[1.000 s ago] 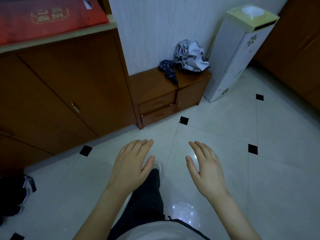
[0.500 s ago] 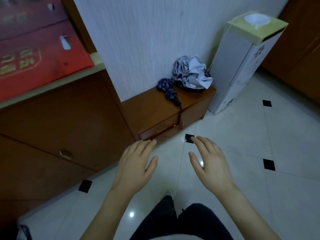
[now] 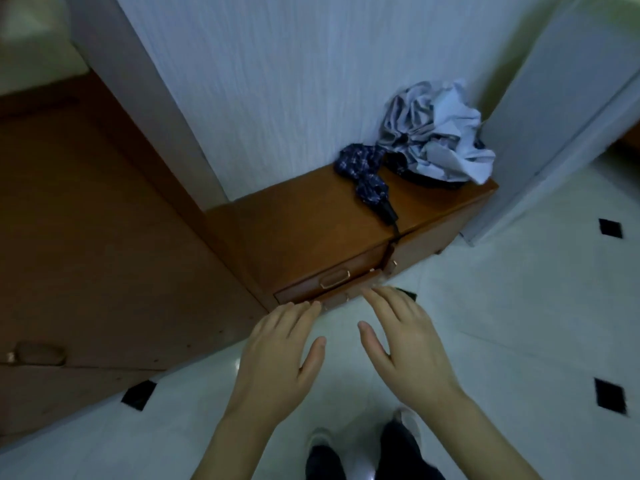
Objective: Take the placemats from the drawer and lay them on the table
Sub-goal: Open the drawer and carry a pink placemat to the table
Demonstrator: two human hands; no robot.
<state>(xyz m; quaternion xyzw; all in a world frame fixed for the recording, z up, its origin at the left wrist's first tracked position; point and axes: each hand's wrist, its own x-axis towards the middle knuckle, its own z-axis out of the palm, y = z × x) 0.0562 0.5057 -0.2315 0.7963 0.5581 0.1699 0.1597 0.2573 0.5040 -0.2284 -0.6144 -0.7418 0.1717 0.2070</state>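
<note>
No placemats show yet; both drawers of the low wooden cabinet at 12 o'clock look closed or barely ajar, so nothing is fetched. The left hand and right hand reach out flat, fingers straight, holding nothing, fingertips near the lower drawer front. A folded umbrella and crumpled cloth lie on the cabinet's surface at 1 o'clock; opening, taking and laying all remain

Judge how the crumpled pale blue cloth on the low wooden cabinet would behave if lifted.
The crumpled pale blue cloth would probably go floppy and unfold, given its loose bunched folds. It looks light for its bulk. It partly lies over something dark beneath it on the low wooden cabinet, which might drag along.
</note>
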